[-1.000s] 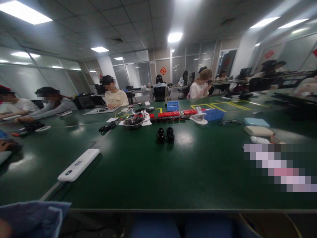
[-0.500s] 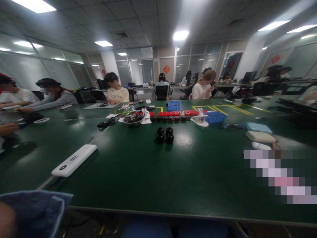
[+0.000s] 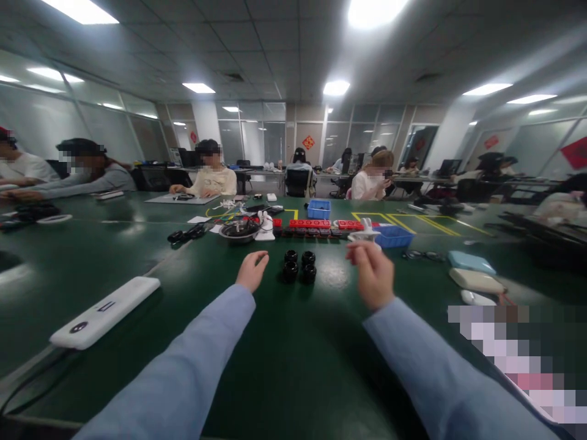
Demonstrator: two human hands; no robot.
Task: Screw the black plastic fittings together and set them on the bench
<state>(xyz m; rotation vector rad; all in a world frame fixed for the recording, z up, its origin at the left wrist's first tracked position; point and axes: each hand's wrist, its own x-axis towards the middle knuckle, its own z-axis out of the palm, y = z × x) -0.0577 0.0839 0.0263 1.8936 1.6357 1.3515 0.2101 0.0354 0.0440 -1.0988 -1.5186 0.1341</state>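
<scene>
Several small, glossy black round objects (image 3: 299, 267) stand in two close rows on the green table; what kind they are I cannot make out. Just left of them is my left hand (image 3: 252, 270), open, thumb apart from the fingers, with nothing in it. On their other side, farther off, my right hand (image 3: 375, 278) is raised over the table. Its fingers curve loosely inward and are slightly blurred; no object shows in them. Neither hand touches the black objects. Both forearms are in light blue sleeves.
Left on the green table (image 3: 293, 342) lies a white power-strip-like device (image 3: 105, 311). Behind stand a metal bowl (image 3: 239, 232), red blocks (image 3: 309, 223) and blue bins (image 3: 318, 209) (image 3: 393, 236). At right are glasses (image 3: 424, 255), cases (image 3: 472, 263) and a pixelated item. People sit around.
Both my hands have come into view and reached forward to either side of the black objects. The blue cloth-like shape at lower left has gone from view. The camera has shifted slightly.
</scene>
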